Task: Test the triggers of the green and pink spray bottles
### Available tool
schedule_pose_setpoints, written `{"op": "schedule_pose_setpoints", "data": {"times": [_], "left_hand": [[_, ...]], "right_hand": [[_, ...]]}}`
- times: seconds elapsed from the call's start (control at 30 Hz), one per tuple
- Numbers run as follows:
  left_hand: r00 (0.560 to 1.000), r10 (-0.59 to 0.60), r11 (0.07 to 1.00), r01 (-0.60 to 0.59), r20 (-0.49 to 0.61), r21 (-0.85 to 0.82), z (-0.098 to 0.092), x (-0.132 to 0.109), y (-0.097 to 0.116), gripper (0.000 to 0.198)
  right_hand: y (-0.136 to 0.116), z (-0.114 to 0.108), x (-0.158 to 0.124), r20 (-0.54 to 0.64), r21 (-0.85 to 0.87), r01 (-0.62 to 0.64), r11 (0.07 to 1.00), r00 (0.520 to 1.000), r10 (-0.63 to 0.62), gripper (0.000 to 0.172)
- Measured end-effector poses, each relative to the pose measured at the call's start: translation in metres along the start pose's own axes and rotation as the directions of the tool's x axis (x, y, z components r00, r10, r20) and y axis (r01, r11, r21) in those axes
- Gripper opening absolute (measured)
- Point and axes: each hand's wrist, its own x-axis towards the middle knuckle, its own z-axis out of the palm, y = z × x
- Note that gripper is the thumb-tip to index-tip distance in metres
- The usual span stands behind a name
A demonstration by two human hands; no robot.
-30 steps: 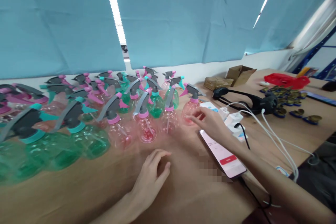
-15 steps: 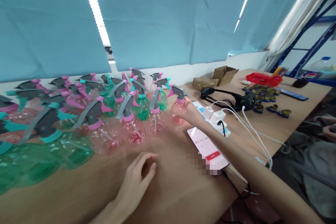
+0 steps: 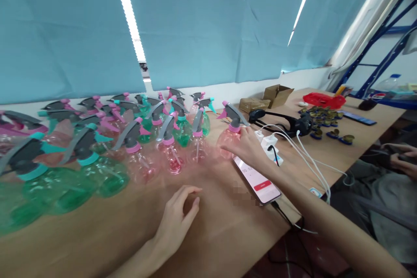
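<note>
My right hand (image 3: 246, 147) is wrapped around the round body of a pink spray bottle (image 3: 227, 141), which stands upright with a grey and pink trigger head. That hand hides the bottle's right side. My left hand (image 3: 180, 210) is over the tabletop nearer to me, its fingers loosely curved and thumb apart, with nothing in it. Between the hands and the left edge stand several more spray bottles, among them a clear pink one (image 3: 175, 160) and a green one (image 3: 109, 178). A phone (image 3: 260, 184) with a timer on its screen lies below my right wrist.
White chargers (image 3: 269, 141) sit in a power strip, their cables running right. Behind are a black headset (image 3: 280, 121), an open cardboard box (image 3: 276, 95), a red plastic bag (image 3: 324, 100) and small gold-and-blue items (image 3: 321, 117). Another person's hand (image 3: 404, 160) shows at the right edge.
The pink bottle in my right hand appears closer and larger, its grey lever now showing on the right. My left hand keeps its loose curve. The view has shifted slightly.
</note>
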Motion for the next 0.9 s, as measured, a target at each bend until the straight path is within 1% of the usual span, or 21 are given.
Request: {"op": "schedule_pose_setpoints", "data": {"times": [0.1,0.13,0.17,0.2,0.23,0.27,0.3,0.37,0.43,0.47,0.57,0.67,0.73,0.8,0.9], "left_hand": [[1.000,-0.006,0.999,0.007,0.023,-0.034,-0.004,-0.008,0.006,0.017],[1.000,-0.003,0.999,0.003,0.019,-0.050,-0.006,-0.011,0.007,0.017],[1.000,0.005,0.998,-0.005,0.005,-0.067,-0.008,-0.015,0.009,0.018],[1.000,0.015,0.996,-0.017,-0.018,-0.086,-0.011,-0.018,0.011,0.020],[0.998,0.027,0.994,-0.032,-0.050,-0.105,-0.015,-0.022,0.013,0.024],[0.995,0.038,0.991,-0.050,-0.091,-0.124,-0.019,-0.026,0.015,0.029],[0.990,0.052,0.988,-0.070,-0.135,-0.137,-0.024,-0.030,0.017,0.035],[0.970,0.093,0.983,-0.124,-0.225,-0.132,-0.036,-0.039,0.021,0.046],[0.952,0.133,0.985,-0.159,-0.277,-0.074,-0.050,-0.047,0.024,0.056],[0.949,0.138,0.987,-0.155,-0.285,-0.037,-0.058,-0.051,0.025,0.060],[0.954,0.084,0.996,-0.082,-0.286,0.019,-0.081,-0.062,0.026,0.068],[0.951,0.020,1.000,-0.013,-0.308,0.025,-0.102,-0.070,0.023,0.069],[0.947,-0.018,0.996,0.043,-0.321,0.073,-0.115,-0.074,0.020,0.064],[0.942,-0.065,0.988,0.107,-0.329,0.112,-0.126,-0.078,0.017,0.058],[0.927,-0.115,0.988,0.145,-0.358,0.057,-0.138,-0.083,0.014,0.057]], "right_hand": [[-0.020,-0.023,-0.033,-0.035,-0.010,0.023,1.000,0.999,-0.023,0.052],[-0.029,-0.029,-0.044,-0.004,0.041,0.060,0.997,0.998,-0.060,0.046],[-0.039,-0.033,-0.054,0.096,0.133,0.121,0.984,0.986,-0.135,0.035],[-0.049,-0.035,-0.062,0.186,0.241,0.165,0.956,0.959,-0.212,0.026],[-0.060,-0.035,-0.070,0.236,0.331,0.175,0.927,0.936,-0.261,0.021],[-0.071,-0.033,-0.077,0.255,0.393,0.178,0.902,0.922,-0.293,0.021],[-0.081,-0.028,-0.082,0.256,0.430,0.182,0.884,0.915,-0.313,0.023],[-0.100,-0.013,-0.091,0.272,0.442,0.185,0.878,0.905,-0.327,0.028],[-0.118,0.005,-0.100,0.284,0.415,0.200,0.888,0.898,-0.335,0.027],[-0.126,0.015,-0.104,0.287,0.394,0.207,0.896,0.898,-0.334,0.026],[-0.154,0.041,-0.118,0.286,0.340,0.219,0.915,0.902,-0.322,0.020],[-0.180,0.058,-0.130,0.265,0.287,0.238,0.928,0.911,-0.316,0.020],[-0.196,0.065,-0.137,0.253,0.212,0.263,0.941,0.915,-0.313,0.019],[-0.209,0.068,-0.142,0.268,0.160,0.293,0.943,0.906,-0.327,0.021],[-0.221,0.070,-0.148,0.336,0.206,0.309,0.928,0.869,-0.364,0.032]]}}
